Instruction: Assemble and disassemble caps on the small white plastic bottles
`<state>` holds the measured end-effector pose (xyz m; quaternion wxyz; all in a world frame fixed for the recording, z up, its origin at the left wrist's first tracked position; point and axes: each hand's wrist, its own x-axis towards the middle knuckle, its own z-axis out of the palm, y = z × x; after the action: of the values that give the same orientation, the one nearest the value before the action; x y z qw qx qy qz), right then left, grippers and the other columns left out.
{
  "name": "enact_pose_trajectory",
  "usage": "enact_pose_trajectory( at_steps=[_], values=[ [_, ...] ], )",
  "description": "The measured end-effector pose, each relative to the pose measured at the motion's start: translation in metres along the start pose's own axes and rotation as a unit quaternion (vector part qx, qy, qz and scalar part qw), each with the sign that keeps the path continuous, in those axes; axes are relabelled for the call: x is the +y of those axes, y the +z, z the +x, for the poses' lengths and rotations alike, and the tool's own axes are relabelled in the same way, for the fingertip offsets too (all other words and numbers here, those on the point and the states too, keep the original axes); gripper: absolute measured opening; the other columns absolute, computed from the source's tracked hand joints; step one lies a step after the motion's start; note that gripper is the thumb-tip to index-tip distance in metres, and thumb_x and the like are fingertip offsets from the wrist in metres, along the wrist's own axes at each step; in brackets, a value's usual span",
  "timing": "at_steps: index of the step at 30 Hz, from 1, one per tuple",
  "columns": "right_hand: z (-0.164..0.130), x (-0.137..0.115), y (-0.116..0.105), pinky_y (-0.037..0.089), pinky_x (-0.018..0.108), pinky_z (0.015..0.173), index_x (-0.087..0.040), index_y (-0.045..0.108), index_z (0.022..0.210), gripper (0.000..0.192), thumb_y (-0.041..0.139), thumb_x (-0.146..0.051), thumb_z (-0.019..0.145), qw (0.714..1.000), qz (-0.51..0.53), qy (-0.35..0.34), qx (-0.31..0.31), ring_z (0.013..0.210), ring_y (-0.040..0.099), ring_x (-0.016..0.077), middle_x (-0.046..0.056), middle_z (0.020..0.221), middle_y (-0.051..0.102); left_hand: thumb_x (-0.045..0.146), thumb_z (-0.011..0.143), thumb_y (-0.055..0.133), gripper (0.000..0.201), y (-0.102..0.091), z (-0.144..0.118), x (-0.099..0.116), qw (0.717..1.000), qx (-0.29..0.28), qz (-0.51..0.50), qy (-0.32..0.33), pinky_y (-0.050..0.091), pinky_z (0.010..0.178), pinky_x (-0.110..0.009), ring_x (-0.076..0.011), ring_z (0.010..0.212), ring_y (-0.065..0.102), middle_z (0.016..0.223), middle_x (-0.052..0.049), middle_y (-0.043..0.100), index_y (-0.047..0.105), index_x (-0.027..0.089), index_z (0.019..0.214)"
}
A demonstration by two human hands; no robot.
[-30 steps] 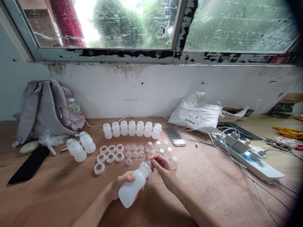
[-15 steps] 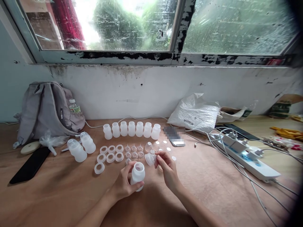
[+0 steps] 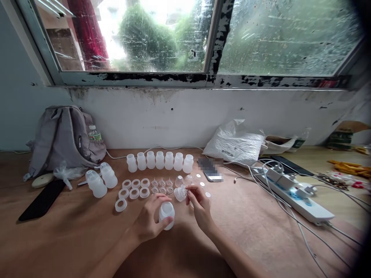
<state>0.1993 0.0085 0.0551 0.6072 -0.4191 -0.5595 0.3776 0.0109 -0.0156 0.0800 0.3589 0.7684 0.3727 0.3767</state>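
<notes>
My left hand [image 3: 146, 222] is around a frosted white baby bottle [image 3: 167, 219], its thumb across the front and its fingers behind. The bottle is open at the top, and its mouth faces up. To the right, my right hand [image 3: 200, 206] pinches a translucent bottle-top piece [image 3: 180, 194] between thumb and fingertips, apart from the bottle. Just beyond my hands lie several clear nipple-like parts [image 3: 162, 183] in rows, with white screw rings [image 3: 134, 193] to their left. Clear domed caps [image 3: 179, 180] and small white discs [image 3: 202, 184] lie by my right hand.
Open bottles [image 3: 159, 160] line up at the back. Two bottles with tops [image 3: 96, 184] stand left, near a black phone [image 3: 42, 200] and a grey backpack [image 3: 65, 135]. Right are another phone [image 3: 211, 170], a silver bag [image 3: 236, 143] and a power strip [image 3: 301, 202] with cables.
My left fingers have spread a little around the bottle, which appears tipped differently and slightly lower. My right hand still holds the top piece. The whole view has shifted slightly.
</notes>
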Motion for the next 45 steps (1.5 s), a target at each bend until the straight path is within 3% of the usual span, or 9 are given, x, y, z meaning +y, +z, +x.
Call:
enact_pose_trajectory(
  at_steps=[5,9,14,19,25,31,39,45],
  values=[
    [-0.001,-0.002,0.000,0.037,0.025,0.049,-0.021,0.050,0.083,0.009,0.047,-0.029,0.082,1.000,-0.005,-0.004,0.006,0.053,0.043,0.0107,-0.001,0.066,0.047,0.039,0.068,0.060,0.031,-0.025,0.011,0.022,0.990,-0.012,0.133,-0.046,0.041,0.074,-0.031,-0.0208,0.083,0.053,0.094,-0.004,0.056,0.059,0.024,0.096],
    [-0.004,0.001,0.001,0.036,0.025,0.050,-0.021,0.050,0.083,0.011,0.045,-0.030,0.083,1.000,0.005,0.004,-0.018,0.053,0.042,0.0110,-0.002,0.065,0.045,0.042,0.067,0.057,0.033,-0.073,0.027,0.025,0.969,-0.021,0.229,-0.091,0.042,0.066,-0.028,-0.0181,0.076,0.055,0.092,-0.003,0.058,0.057,0.021,0.093],
    [-0.010,0.006,0.006,0.034,0.025,0.051,-0.021,0.052,0.082,0.008,0.046,-0.027,0.082,0.994,-0.072,-0.012,-0.078,0.055,0.042,0.0121,-0.001,0.066,0.048,0.042,0.066,0.055,0.034,-0.141,0.054,0.022,0.914,-0.010,0.363,-0.184,0.042,0.065,-0.026,-0.0203,0.077,0.057,0.084,-0.002,0.062,0.057,0.019,0.091],
    [-0.017,0.009,0.011,0.033,0.026,0.056,-0.021,0.052,0.079,0.008,0.045,-0.018,0.080,0.963,-0.183,-0.107,-0.168,0.061,0.045,0.0138,0.001,0.072,0.051,0.042,0.066,0.054,0.043,-0.179,0.079,0.002,0.849,-0.009,0.473,-0.234,0.041,0.069,-0.028,-0.0254,0.091,0.055,0.097,-0.010,0.061,0.057,0.013,0.098],
    [-0.023,0.018,0.015,0.034,0.025,0.056,-0.022,0.049,0.085,0.010,0.042,-0.016,0.080,0.924,-0.263,-0.134,-0.245,0.062,0.047,0.0142,0.002,0.077,0.051,0.037,0.062,0.059,0.041,-0.192,0.100,-0.040,0.820,-0.036,0.505,-0.267,0.042,0.072,-0.028,-0.0270,0.095,0.055,0.101,-0.014,0.062,0.060,0.012,0.095],
    [-0.024,0.024,0.015,0.035,0.024,0.055,-0.022,0.048,0.088,0.009,0.045,-0.019,0.080,0.913,-0.294,-0.139,-0.245,0.059,0.049,0.0127,0.002,0.080,0.053,0.035,0.059,0.063,0.035,-0.197,0.109,-0.069,0.808,-0.048,0.509,-0.295,0.042,0.066,-0.027,-0.0258,0.087,0.059,0.094,-0.014,0.064,0.063,0.013,0.086],
    [-0.024,0.023,0.016,0.035,0.022,0.055,-0.021,0.046,0.091,0.010,0.042,-0.024,0.083,0.879,-0.378,-0.119,-0.265,0.061,0.052,0.0120,0.002,0.086,0.055,0.036,0.060,0.063,0.037,-0.199,0.116,-0.090,0.796,-0.051,0.513,-0.317,0.044,0.065,-0.026,-0.0246,0.085,0.060,0.098,-0.013,0.064,0.061,0.014,0.089],
    [-0.024,0.025,0.015,0.033,0.023,0.053,-0.021,0.046,0.090,0.013,0.048,-0.030,0.080,0.869,-0.413,-0.114,-0.249,0.063,0.054,0.0141,0.002,0.083,0.058,0.036,0.062,0.063,0.039,-0.198,0.116,-0.087,0.793,-0.031,0.530,-0.299,0.043,0.073,-0.030,-0.0286,0.094,0.056,0.100,-0.014,0.062,0.060,0.014,0.094]
  ],
)
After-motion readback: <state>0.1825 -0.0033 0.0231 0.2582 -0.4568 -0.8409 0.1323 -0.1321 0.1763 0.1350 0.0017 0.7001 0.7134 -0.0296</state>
